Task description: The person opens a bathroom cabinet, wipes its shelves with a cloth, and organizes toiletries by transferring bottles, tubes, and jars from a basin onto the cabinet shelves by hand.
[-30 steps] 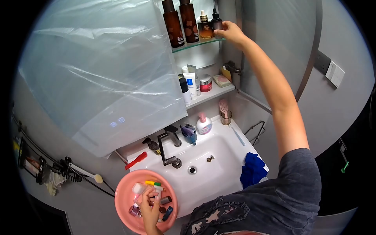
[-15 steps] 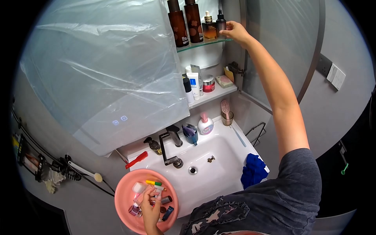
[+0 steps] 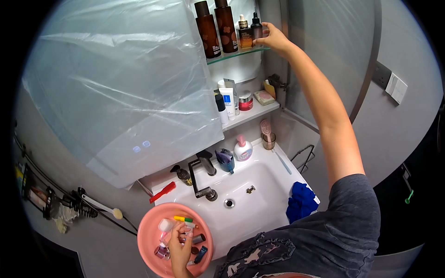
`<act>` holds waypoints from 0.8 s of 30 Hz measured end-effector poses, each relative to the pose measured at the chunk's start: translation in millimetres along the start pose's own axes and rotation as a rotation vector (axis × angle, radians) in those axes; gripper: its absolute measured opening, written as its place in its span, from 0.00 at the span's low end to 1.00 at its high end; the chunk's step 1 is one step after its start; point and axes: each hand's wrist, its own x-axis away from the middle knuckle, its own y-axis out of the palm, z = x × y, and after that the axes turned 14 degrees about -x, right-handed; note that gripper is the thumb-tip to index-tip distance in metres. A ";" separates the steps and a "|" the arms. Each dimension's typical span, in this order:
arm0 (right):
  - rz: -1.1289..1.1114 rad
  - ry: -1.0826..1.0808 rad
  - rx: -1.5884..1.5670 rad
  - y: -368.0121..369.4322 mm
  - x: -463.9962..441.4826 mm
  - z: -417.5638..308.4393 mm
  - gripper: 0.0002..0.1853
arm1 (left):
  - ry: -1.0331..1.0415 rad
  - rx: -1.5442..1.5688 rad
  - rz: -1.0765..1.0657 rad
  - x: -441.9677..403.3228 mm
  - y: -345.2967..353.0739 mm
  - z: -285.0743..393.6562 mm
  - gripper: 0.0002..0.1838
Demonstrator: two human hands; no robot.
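Observation:
On the glass shelf of the cabinet, my right hand has its thumb and fingers closed around the side of a dark dropper bottle, which stands upright. Right beside that bottle is an amber dropper bottle with a white bulb. Two tall brown bottles stand further left. My left hand is over the pink basin, fingers curled together; whatever is in them is too small to name. Several small cosmetics lie in the basin, among them a yellow-green tube and a dark blue tube.
The lower shelf carries a white tube, a red jar and a soap-like block. Around the sink are a pump bottle, a faucet, a red comb and a blue cloth. The cabinet door stands open.
My right hand has moved slightly left and wrapped further around the dark dropper bottle, which is now closer to the amber one. My left hand stays over the basin.

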 end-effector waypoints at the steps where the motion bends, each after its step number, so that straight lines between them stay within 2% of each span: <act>1: -0.002 0.001 -0.002 0.2 0.0 -1.5 0.38 | 0.022 -0.019 -0.001 0.1 -0.9 -3.3 0.20; 3: -0.151 0.020 -0.019 -2.4 -2.1 -5.6 0.41 | 0.018 -0.016 0.002 0.1 -0.9 -7.2 0.20; 7: -0.196 0.066 -0.017 -0.6 -7.3 -8.7 0.42 | 0.002 0.019 0.008 2.3 -1.6 -2.4 0.19; 10: -0.174 -0.011 0.063 1.2 -18.0 8.6 0.45 | 0.033 -0.034 0.019 2.4 -1.9 -11.7 0.20; 11: -0.158 -0.076 0.179 -0.5 -25.1 18.9 0.46 | -0.002 -0.028 0.034 0.9 -0.9 -23.1 0.20; 12: -0.197 -0.071 0.128 -3.1 -22.8 19.8 0.48 | 0.068 -0.078 0.055 -2.2 1.4 -39.2 0.21; 13: -0.263 -0.077 0.104 -7.7 -18.7 8.4 0.48 | 0.074 -0.103 0.064 4.7 -1.2 -41.2 0.22; 14: -0.272 -0.010 0.207 -10.6 -10.7 -9.7 0.44 | 0.080 -0.128 0.073 12.8 -3.5 -43.3 0.23; 15: -0.299 0.043 0.313 -5.9 -3.6 -20.0 0.41 | 0.027 -0.121 0.069 12.8 -12.2 -37.3 0.25; 16: -0.329 -0.019 0.331 0.6 -4.7 -12.9 0.39 | -0.157 -0.246 0.050 18.0 -28.8 -16.3 0.22; 17: -0.334 -0.085 0.303 6.5 -1.9 -9.0 0.37 | -0.253 -0.220 0.123 24.0 -40.3 -22.0 0.19; 18: -0.327 -0.133 0.267 11.7 -2.7 -6.6 0.36 | -0.198 -0.192 0.253 28.2 -47.8 -64.1 0.13; 20: -0.265 -0.183 0.183 18.6 -0.2 -5.6 0.32 | -0.214 -0.321 0.458 40.1 -86.0 -81.4 0.12; 21: -0.200 -0.201 0.137 19.2 3.8 -6.9 0.30 | -0.376 -0.377 0.471 50.4 -102.3 -113.1 0.14; 22: -0.124 -0.205 0.096 13.6 7.0 -4.5 0.29 | -0.420 -0.411 0.525 57.0 -113.5 -122.5 0.14; 23: 0.007 -0.308 0.109 4.3 14.5 4.5 0.34 | -0.447 -0.439 0.569 63.0 -121.6 -136.0 0.14; 24: 0.022 -0.370 -0.001 -10.0 14.7 23.3 0.35 | -0.503 -0.507 0.490 67.7 -126.5 -148.4 0.15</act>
